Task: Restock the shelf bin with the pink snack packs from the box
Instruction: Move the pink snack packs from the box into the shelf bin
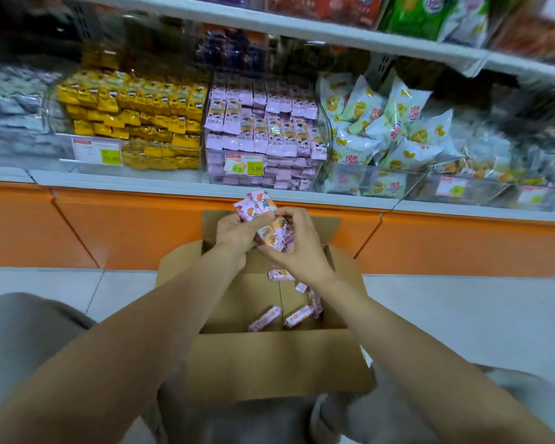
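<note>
Shelf front, seen from the head camera. Left of the shelf bin (302,176) I see a bin of yellow packs (135,120), and to its right a heap of white-and-green bags (385,129). An upper shelf (302,30) overhangs all three. An orange base panel (125,232) runs below the shelf edge. The open cardboard box (276,363) stands on the pale floor (462,309) before it, its rear flap raised between the hands and the panel.

The shelf bin is clear-walled, bears a price tag (244,164) and is well filled with rows of pink packs. Both hands are above the box, touching. The grip of the left hand (237,229) is clenched around a bunch of pink snack packs (263,219), and the grip of the right hand (297,245) clasps the same bunch from below. Each pack is a small pink wrapper with an orange cartoon print. A few loose packs (281,315) lie on the box bottom.
</note>
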A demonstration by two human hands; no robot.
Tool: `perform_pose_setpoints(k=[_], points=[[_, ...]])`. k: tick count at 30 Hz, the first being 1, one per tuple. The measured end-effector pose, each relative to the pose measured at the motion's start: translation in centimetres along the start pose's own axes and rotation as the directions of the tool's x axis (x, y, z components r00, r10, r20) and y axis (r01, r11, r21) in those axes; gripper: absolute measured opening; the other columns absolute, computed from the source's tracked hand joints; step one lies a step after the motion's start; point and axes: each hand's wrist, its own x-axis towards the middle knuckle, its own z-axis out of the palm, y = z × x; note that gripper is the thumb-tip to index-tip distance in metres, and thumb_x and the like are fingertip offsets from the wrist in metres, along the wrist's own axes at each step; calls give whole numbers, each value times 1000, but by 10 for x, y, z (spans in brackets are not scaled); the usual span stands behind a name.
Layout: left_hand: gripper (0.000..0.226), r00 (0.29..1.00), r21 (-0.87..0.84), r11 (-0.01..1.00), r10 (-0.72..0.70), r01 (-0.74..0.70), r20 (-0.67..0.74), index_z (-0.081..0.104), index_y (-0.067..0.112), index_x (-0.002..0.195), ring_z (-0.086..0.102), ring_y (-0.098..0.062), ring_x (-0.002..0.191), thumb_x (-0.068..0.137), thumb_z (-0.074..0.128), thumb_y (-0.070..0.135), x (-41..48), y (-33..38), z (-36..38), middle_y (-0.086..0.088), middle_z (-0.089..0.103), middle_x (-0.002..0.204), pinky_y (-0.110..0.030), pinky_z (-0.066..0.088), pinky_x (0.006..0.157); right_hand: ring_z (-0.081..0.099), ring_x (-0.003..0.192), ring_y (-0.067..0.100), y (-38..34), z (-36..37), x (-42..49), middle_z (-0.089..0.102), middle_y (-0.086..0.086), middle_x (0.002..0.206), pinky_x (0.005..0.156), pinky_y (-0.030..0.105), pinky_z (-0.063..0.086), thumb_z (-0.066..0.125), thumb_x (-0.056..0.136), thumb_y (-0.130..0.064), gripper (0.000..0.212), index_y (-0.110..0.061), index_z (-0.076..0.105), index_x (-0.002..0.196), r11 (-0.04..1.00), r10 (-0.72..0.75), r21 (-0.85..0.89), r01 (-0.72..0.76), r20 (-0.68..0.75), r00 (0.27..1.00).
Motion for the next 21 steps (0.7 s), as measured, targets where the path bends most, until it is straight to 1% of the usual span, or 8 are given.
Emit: perform_pose_setpoints(k=[3, 6, 8, 11, 12, 16, 18, 21], points=[[15, 996, -11, 997, 77, -76, 53, 63, 9, 86, 62, -18, 66, 84, 74, 19, -5, 24, 13, -7, 67, 77, -19, 52, 49, 52, 103, 15, -19, -19, 17, 53, -2, 109, 85, 27, 45, 77, 73, -25, 49, -16, 52, 114, 998, -47, -51, 41, -125, 991], [33, 940, 172, 925, 321, -338, 117, 62, 1, 100, 64, -21, 82, 91, 65, 32, 2, 53, 20, -10, 66, 90, -35, 57, 76, 52, 101, 12, -32, -43, 47, 53, -4, 108, 82, 23, 44, 75, 77, -28, 45, -18, 52, 113, 998, -43, -62, 32, -197, 979], [33, 826, 501, 684, 549, -530, 126, 60, 8, 114, 60, -20, 102, 92, 62, 31, 14, 73, 16, -6, 64, 110, -38, 49, 90, 52, 101, 14, -41, -56, 71, 52, -4, 108, 83, 25, 44, 73, 78, -27, 43, -17, 50, 113, 998, -30, -58, 17, -222, 975], [40, 584, 796, 188, 776, -575, 239, 54, 13, 127, 47, -26, 123, 88, 60, 21, 34, 102, 1, -6, 55, 131, -42, 40, 99, 52, 100, 15, -53, -62, 112, 53, -2, 109, 81, 28, 43, 71, 77, -25, 42, -15, 52, 113, 995, 31, -86, -52, -239, 971], [46, 562, 831, 82, 773, -551, 296, 51, 14, 132, 40, -28, 132, 87, 60, 21, 43, 110, -4, -7, 49, 139, -46, 37, 103, 52, 99, 15, -56, -61, 126, 55, 0, 110, 79, 27, 41, 71, 77, -26, 41, -15, 53, 112, 992, 55, -97, -81, -241, 969], [65, 659, 894, -178, 619, -412, 427, 23, 19, 152, 4, -24, 149, 95, 52, 28, 74, 120, -17, -3, 13, 162, -43, 8, 119, 51, 93, 18, -56, -40, 175, 53, 7, 111, 76, 29, 39, 71, 76, -29, 40, -14, 53, 109, 980, 117, -130, -148, -220, 968], [64, 652, 880, -228, 599, -417, 465, 17, 17, 153, 4, -23, 150, 98, 46, 27, 84, 117, -22, -3, 11, 162, -42, 3, 120, 48, 88, 18, -53, -27, 192, 51, 8, 112, 74, 29, 39, 71, 75, -33, 41, -15, 53, 108, 972, 142, -156, -178, -219, 965], [60, 616, 855, -220, 613, -469, 496, 26, 13, 152, 15, -24, 148, 96, 47, 21, 94, 110, -28, -4, 24, 159, -43, 8, 119, 53, 95, 22, -43, -8, 208, 48, 7, 113, 81, 31, 45, 72, 77, -39, 43, -17, 56, 110, 968, 131, -185, -168, -193, 972]])
